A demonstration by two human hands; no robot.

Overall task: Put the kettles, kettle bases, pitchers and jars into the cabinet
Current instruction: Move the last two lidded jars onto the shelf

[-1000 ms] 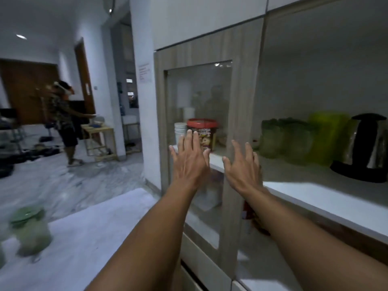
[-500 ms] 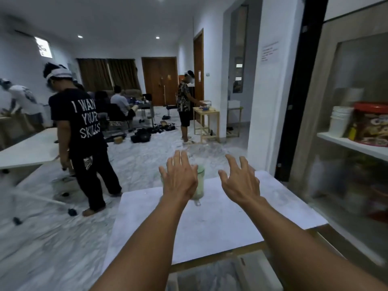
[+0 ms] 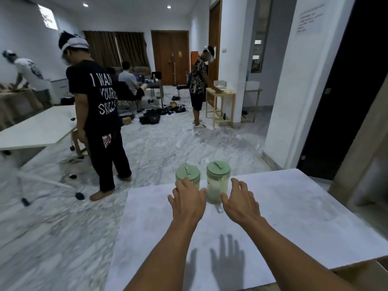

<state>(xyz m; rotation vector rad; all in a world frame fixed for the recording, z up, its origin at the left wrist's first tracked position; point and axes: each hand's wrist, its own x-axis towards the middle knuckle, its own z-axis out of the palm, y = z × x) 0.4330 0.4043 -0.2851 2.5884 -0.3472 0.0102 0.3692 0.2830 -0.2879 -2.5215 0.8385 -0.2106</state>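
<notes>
Two clear jars with pale green lids stand side by side at the far edge of a white table (image 3: pixel 283 217). The left jar (image 3: pixel 187 175) is partly hidden behind my left hand (image 3: pixel 188 199), whose fingers are spread just in front of it. The right jar (image 3: pixel 217 181) is upright, with a metal clasp at its base. My right hand (image 3: pixel 241 201) hovers open just to the right of it, fingers apart, holding nothing. I cannot tell if either hand touches a jar. The cabinet shows only as a wooden edge (image 3: pixel 365 148) at the far right.
A person in a black shirt (image 3: pixel 100 114) stands on the marble floor left of the table. Another white table (image 3: pixel 37 127) is at the left. More people work further back, one at a small wooden stand (image 3: pixel 220 101). A white wall corner (image 3: pixel 294 91) rises right of centre.
My view has swung left from the cabinet's glass door to the table. Both hands left the door and now reach over the table to the two jars.
</notes>
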